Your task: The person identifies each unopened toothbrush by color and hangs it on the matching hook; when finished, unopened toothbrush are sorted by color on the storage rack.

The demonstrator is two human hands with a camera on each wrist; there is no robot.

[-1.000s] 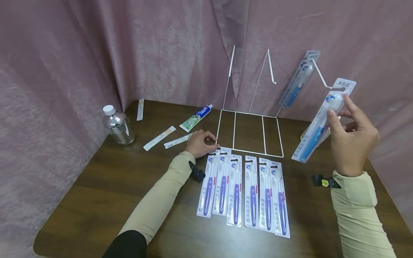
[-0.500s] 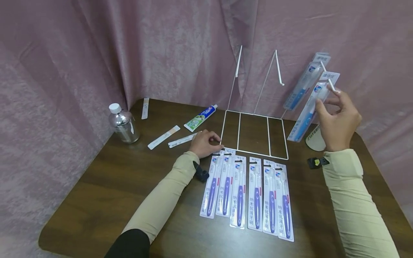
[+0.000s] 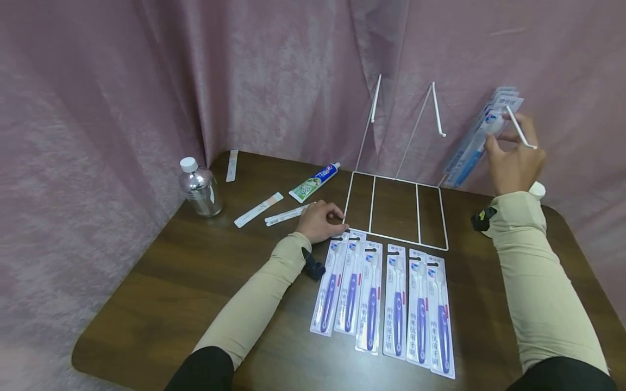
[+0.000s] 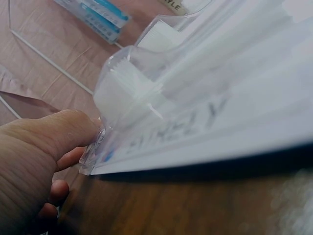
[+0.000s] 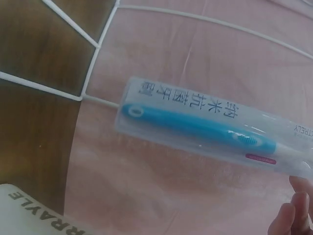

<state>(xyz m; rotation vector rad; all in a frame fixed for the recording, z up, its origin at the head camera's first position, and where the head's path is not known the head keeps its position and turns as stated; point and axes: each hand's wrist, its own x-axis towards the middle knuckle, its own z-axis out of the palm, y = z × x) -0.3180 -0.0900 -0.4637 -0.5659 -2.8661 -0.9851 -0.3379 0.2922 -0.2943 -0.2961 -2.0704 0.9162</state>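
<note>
My right hand [image 3: 518,155] pinches a blue packaged toothbrush [image 3: 473,163] by its upper part. Its card top is around the right hook [image 3: 519,126] of the white wire rack [image 3: 409,237], close in front of other blue packs there. In the right wrist view the blue toothbrush [image 5: 195,126] slants across, with my fingertips [image 5: 283,220] at the lower right. My left hand [image 3: 320,221] holds the front left corner of the rack's base, thumb and fingers curled there. Right below lies a row of purple packaged toothbrushes [image 3: 371,301]; their clear blisters [image 4: 142,93] fill the left wrist view.
Two more hooks, a left one [image 3: 376,99] and a middle one [image 3: 438,111], project from the rack. A toothpaste tube [image 3: 314,182], paper strips [image 3: 258,209] and a clear bottle [image 3: 200,190] lie or stand to the left. A white-capped container [image 3: 537,190] is partly behind my right wrist.
My right hand has carried the blue toothbrush pack up and back along the right hook, up to the packs there. My left hand stays at the rack corner; the view has shifted slightly.
</note>
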